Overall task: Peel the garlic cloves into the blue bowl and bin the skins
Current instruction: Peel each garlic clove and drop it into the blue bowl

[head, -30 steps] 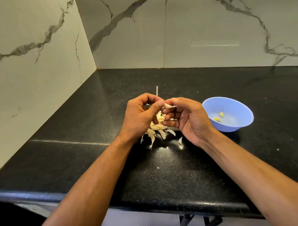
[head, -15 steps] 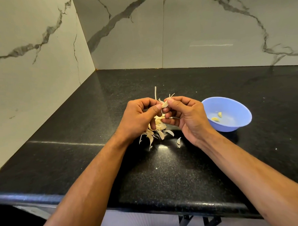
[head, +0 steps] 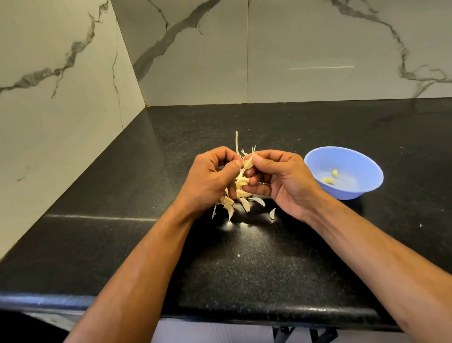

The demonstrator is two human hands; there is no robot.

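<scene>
A home kitchen corner: a polished black speckled stone surface meets white grey-veined marble wall tiles at left and far sides, with loose garlic cloves and papery skins heaped near the middle.

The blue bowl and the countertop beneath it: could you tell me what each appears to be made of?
Blue bowl: probably plastic, going by its even pastel colour, thin rim and soft matte sheen. Countertop: looks like polished black granite or a similar stone, since it is finely speckled and glossy, with mirror-like highlights along its rounded front edge.
</scene>
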